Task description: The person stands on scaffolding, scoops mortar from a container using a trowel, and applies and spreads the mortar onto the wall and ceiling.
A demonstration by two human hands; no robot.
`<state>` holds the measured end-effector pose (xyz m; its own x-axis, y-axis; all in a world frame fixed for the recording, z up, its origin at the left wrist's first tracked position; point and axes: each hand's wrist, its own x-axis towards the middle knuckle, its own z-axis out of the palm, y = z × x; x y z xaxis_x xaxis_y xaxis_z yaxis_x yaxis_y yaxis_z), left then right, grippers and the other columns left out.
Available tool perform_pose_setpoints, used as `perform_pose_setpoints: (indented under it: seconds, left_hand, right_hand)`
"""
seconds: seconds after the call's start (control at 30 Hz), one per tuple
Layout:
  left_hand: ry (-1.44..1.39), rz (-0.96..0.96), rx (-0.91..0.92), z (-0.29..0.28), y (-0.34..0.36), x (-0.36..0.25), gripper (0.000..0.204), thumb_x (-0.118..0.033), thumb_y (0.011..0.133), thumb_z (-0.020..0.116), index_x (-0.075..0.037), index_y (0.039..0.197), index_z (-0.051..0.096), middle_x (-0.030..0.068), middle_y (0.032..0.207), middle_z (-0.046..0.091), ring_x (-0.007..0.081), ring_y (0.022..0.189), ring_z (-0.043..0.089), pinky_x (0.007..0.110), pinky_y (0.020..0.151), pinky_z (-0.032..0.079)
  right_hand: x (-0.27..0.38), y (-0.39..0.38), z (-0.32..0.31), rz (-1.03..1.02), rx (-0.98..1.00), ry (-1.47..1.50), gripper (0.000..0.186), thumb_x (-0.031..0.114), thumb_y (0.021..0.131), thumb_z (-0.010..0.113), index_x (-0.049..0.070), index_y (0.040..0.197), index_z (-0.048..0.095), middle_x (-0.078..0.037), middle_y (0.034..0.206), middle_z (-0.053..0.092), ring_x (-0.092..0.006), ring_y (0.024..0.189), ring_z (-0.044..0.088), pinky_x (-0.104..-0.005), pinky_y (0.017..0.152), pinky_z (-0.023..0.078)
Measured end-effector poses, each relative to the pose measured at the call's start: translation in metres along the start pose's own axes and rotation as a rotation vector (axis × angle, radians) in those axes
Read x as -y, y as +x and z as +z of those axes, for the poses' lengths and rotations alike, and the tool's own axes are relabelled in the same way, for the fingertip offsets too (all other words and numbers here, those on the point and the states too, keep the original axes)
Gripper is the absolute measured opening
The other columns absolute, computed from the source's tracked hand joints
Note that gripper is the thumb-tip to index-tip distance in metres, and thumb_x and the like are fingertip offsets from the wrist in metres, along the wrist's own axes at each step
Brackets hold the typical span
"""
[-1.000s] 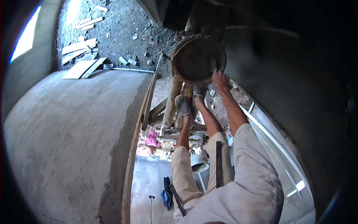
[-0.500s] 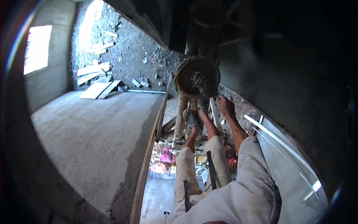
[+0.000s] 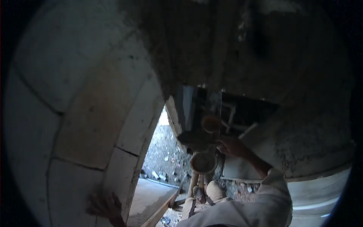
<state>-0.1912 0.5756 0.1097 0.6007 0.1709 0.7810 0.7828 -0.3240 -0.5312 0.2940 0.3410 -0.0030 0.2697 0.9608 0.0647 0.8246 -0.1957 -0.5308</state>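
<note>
A dark, flat, trowel-like tool point(image 3: 197, 140) is held out just past the round pan point(image 3: 193, 166), its end gripped in the curled fingers of the right hand point(image 3: 231, 146). It is probably stiff and front-heavy if mortar is carried on it, so it is best grasped at the handle and kept level; the load itself is too dim to be made out. The left hand point(image 3: 104, 206) is blurred, fingers spread before the pale block wall point(image 3: 87, 128); whether the wall is touched cannot be told. Below, rubble-strewn ground point(image 3: 163, 149) is seen.
</note>
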Motion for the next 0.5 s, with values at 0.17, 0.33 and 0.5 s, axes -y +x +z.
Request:
perform_pose_setpoints:
  seconds: [0.17, 0.33, 0.5]
  left_hand:
    - [0.019, -0.021, 0.041, -0.007, -0.006, 0.012, 0.048, -0.036, 0.090, 0.052, -0.024, 0.135, 0.040, 0.0135, 0.138, 0.041, 0.0400, 0.131, 0.030, 0.065, 0.104, 0.011]
    - [-0.009, -0.047, 0.037, -0.002, -0.006, 0.006, 0.037, -0.034, 0.087, 0.057, -0.024, 0.123, 0.052, 0.0125, 0.137, 0.042, 0.0374, 0.134, 0.026, 0.063, 0.107, 0.006]
    - [0.078, -0.048, 0.074, -0.003, 0.004, 0.002, 0.031, -0.033, 0.086, 0.059, -0.023, 0.115, 0.057, 0.0115, 0.139, 0.039, 0.0383, 0.133, 0.027, 0.063, 0.107, 0.006]
  right_hand:
    - [0.179, 0.088, -0.186, -0.581, -0.075, -0.094, 0.033, 0.028, 0.082, 0.067, 0.007, 0.106, 0.058, -0.009, 0.081, 0.063, -0.0214, 0.072, 0.064, -0.0345, 0.063, 0.052]
    - [0.288, 0.143, -0.281, -1.182, -0.051, 0.089, 0.034, 0.030, 0.084, 0.065, 0.003, 0.104, 0.060, -0.011, 0.085, 0.065, -0.0196, 0.071, 0.064, -0.0324, 0.062, 0.052]
    - [0.313, 0.150, -0.332, -0.904, 0.456, 0.452, 0.038, 0.026, 0.080, 0.069, 0.003, 0.108, 0.060, -0.006, 0.086, 0.064, -0.0106, 0.062, 0.054, -0.0284, 0.056, 0.046]
